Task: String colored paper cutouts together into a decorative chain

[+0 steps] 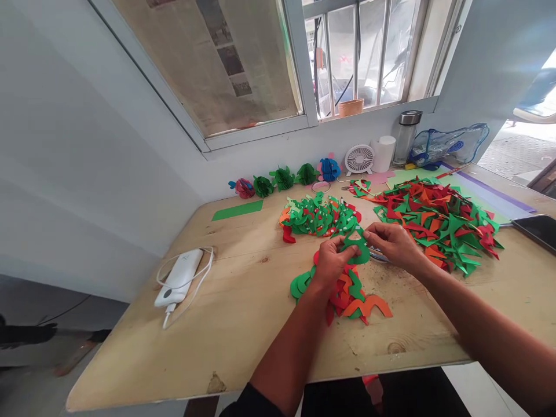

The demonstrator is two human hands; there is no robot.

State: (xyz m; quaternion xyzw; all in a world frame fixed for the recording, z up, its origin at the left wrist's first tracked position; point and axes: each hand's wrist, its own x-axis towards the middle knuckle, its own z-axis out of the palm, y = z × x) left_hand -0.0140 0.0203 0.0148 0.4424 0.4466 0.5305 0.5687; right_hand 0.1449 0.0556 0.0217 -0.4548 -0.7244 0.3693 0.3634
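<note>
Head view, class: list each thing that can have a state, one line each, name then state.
left hand: gripping the green paper cutout
right hand: pinching the same cutout
power bank: lying flat, cable attached
small fan: upright; running or not, cannot tell
bottle: upright, capped
phone: screen dark

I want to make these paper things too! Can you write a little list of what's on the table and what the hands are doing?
left hand: pinches a green paper shape
right hand: pinches the same shape from the other side
under the hands: small pile of cut shapes, green, red, orange
behind the hands: green pile
right side: big mixed pile
left side: white power bank with cable
by the wall: finished paper balls, small fan
table: wooden
</note>
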